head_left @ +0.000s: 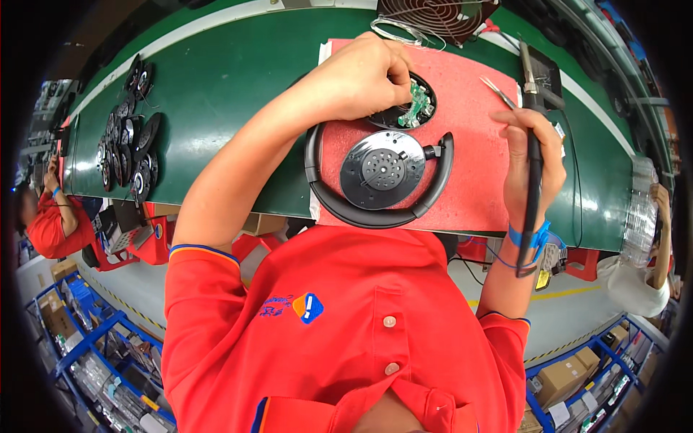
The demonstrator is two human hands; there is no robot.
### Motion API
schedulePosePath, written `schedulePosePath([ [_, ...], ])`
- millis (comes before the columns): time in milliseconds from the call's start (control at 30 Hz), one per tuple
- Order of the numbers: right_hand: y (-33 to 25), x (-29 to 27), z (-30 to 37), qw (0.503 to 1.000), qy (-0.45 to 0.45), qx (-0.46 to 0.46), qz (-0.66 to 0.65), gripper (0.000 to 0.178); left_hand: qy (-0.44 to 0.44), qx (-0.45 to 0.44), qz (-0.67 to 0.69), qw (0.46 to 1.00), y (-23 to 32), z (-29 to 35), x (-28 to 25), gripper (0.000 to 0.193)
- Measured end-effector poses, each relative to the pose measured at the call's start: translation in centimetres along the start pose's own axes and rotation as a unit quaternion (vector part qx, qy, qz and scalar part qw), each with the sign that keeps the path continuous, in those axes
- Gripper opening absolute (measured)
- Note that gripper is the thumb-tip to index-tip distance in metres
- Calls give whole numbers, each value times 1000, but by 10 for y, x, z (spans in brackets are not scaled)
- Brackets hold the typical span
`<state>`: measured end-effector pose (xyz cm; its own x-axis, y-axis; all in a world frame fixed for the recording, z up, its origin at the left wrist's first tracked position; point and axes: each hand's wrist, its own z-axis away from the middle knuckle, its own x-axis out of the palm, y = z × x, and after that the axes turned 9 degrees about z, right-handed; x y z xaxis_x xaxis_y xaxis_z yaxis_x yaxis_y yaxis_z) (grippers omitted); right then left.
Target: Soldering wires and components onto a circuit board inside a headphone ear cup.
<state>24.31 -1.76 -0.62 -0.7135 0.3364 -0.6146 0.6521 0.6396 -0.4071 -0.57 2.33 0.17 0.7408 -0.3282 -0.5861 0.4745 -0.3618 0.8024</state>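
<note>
My left hand (368, 78) reaches over a black round ear cup shell (431, 92) that holds a green circuit board (416, 108). Its fingers are curled together at the board's left side; whatever they pinch is hidden. On the near side lies a black headphone headband (364, 216), curved around a round black speaker plate (393, 184) with holes in its middle. My right hand (517, 155) is raised at the mat's right side, closed on metal tweezers (494, 89) pointing up-left. A long black-handled tool with a metal barrel, apparently a soldering iron (533, 155), also lies in that hand.
Beneath the work lies a pink mat (473, 180) on a green table (238, 79). Several black round parts (126, 141) are heaped at the left. A fan with a round grille (437, 16) stands at the back. Co-workers sit at both sides, near stacked clear trays (639, 206) on the right.
</note>
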Motion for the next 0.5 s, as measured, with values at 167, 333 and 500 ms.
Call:
schedulePosePath([
  [167,-21,2,-19,986,40,-51,-151,34,-1,3,0,1000,0,2,0,13],
  [333,-23,18,-21,975,79,-72,-193,45,-11,-3,19,1000,-1,2,0,13],
  [500,-23,17,-13,974,78,-49,-207,34,-15,-9,25,1000,0,3,-1,13],
])
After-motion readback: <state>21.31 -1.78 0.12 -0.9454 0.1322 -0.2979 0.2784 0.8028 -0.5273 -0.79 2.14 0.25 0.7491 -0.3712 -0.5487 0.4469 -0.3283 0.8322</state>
